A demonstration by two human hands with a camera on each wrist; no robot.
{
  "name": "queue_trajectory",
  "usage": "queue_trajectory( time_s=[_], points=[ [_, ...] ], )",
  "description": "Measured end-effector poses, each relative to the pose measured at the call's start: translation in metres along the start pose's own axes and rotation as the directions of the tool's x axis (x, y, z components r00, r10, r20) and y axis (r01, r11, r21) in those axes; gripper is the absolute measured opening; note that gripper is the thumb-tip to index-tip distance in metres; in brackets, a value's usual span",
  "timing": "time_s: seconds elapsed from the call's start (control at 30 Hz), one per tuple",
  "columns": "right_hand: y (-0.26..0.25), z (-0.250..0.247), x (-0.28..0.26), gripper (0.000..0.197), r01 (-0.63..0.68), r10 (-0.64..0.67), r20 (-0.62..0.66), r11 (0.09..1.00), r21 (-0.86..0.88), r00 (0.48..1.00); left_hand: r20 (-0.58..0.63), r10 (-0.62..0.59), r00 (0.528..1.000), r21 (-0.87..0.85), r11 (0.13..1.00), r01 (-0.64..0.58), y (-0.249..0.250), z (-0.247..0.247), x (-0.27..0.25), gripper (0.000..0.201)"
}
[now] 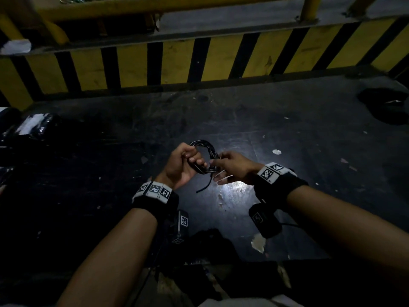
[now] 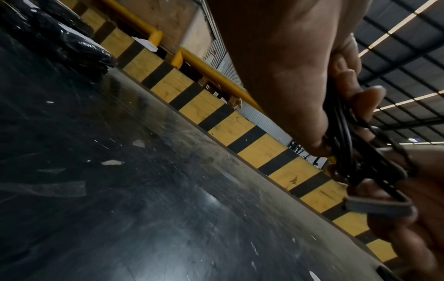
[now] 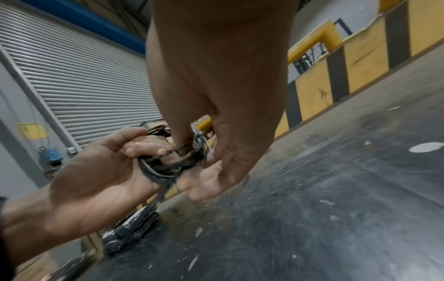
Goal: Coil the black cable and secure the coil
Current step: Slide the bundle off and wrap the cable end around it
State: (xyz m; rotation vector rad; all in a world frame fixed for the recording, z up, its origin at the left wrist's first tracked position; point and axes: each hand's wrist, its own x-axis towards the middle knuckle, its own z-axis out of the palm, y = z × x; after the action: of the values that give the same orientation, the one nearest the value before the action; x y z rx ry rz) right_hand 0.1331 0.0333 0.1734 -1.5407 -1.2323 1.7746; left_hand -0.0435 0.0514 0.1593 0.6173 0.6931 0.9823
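Left hand [image 1: 180, 166] clenched round cable [image 1: 204, 151] coil; right hand [image 1: 232, 166], at 3 o'clock, pinching its wrap above surface [image 1: 287, 120].

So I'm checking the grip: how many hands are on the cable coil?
2. The left hand grips the coil at its near side; the right hand pinches the wraps beside it. One loose end hangs below.

Dim, glare patch, blurred wrist views
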Motion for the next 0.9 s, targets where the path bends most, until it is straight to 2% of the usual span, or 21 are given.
queue_trajectory(
  time_s=[0.1, 0.2, 0.23, 0.33, 0.43, 0.5, 0.57, 0.6, 0.67, 0.73, 0.8, 0.87, 0.9],
  points=[
    [0.008, -0.009, 0.002, 0.031, 0.044, -0.048, -0.051, 0.996, -0.077, 0.998, -0.045, -0.007, 0.999, 0.031, 0.999, 0.009, -0.01, 0.007, 0.002, 0.04],
    [0.01, -0.021, -0.001, 0.025, 0.125, -0.153, -0.1, 0.962, -0.243, 0.983, -0.146, -0.006, 0.989, 0.267, 0.962, 0.046, -0.02, 0.013, 0.007, 0.031],
    [0.01, -0.027, -0.002, 0.021, 0.161, -0.214, -0.117, 0.923, -0.349, 0.97, -0.181, -0.002, 0.983, 0.371, 0.926, 0.07, -0.025, 0.015, 0.009, 0.029],
    [0.009, -0.049, -0.011, 0.014, 0.205, -0.364, -0.1, 0.707, -0.677, 0.926, -0.235, -0.004, 0.972, 0.568, 0.811, 0.14, -0.038, 0.022, 0.014, 0.025],
    [0.012, -0.069, -0.021, 0.016, 0.237, -0.365, 0.025, 0.551, -0.8, 0.931, -0.218, -0.036, 0.975, 0.72, 0.669, 0.185, -0.046, 0.038, 0.016, 0.015],
    [0.015, -0.081, -0.027, 0.022, 0.242, -0.358, 0.064, 0.48, -0.843, 0.932, -0.16, -0.054, 0.986, 0.823, 0.544, 0.163, -0.052, 0.053, 0.017, 0.015],
    [0.019, -0.089, -0.033, 0.018, 0.224, -0.376, 0.031, 0.481, -0.848, 0.926, -0.109, -0.054, 0.993, 0.855, 0.504, 0.121, -0.058, 0.067, 0.021, 0.025],
    [0.022, -0.093, -0.034, 0.018, 0.216, -0.402, -0.007, 0.507, -0.835, 0.916, -0.102, -0.051, 0.993, 0.839, 0.533, 0.114, -0.062, 0.073, 0.022, 0.028],
    [0.029, -0.103, -0.037, 0.028, 0.196, -0.422, -0.098, 0.597, -0.778, 0.901, -0.114, -0.042, 0.993, 0.749, 0.653, 0.114, -0.072, 0.082, 0.025, 0.03],
    [0.038, -0.113, -0.041, 0.029, 0.176, -0.379, -0.152, 0.702, -0.69, 0.913, -0.134, -0.04, 0.99, 0.66, 0.742, 0.119, -0.084, 0.091, 0.028, 0.03],
    [0.046, -0.121, -0.044, 0.024, 0.185, -0.327, -0.156, 0.799, -0.572, 0.932, -0.161, -0.042, 0.986, 0.599, 0.79, 0.132, -0.098, 0.097, 0.03, 0.028],
    [0.054, -0.131, -0.042, 0.024, 0.17, -0.308, -0.167, 0.816, -0.553, 0.936, -0.185, -0.088, 0.979, 0.564, 0.806, 0.179, -0.111, 0.103, 0.03, 0.022],
    [0.058, -0.136, -0.039, 0.023, 0.159, -0.319, -0.158, 0.773, -0.614, 0.935, -0.188, -0.124, 0.974, 0.568, 0.796, 0.211, -0.117, 0.105, 0.03, 0.017]
  ],
)
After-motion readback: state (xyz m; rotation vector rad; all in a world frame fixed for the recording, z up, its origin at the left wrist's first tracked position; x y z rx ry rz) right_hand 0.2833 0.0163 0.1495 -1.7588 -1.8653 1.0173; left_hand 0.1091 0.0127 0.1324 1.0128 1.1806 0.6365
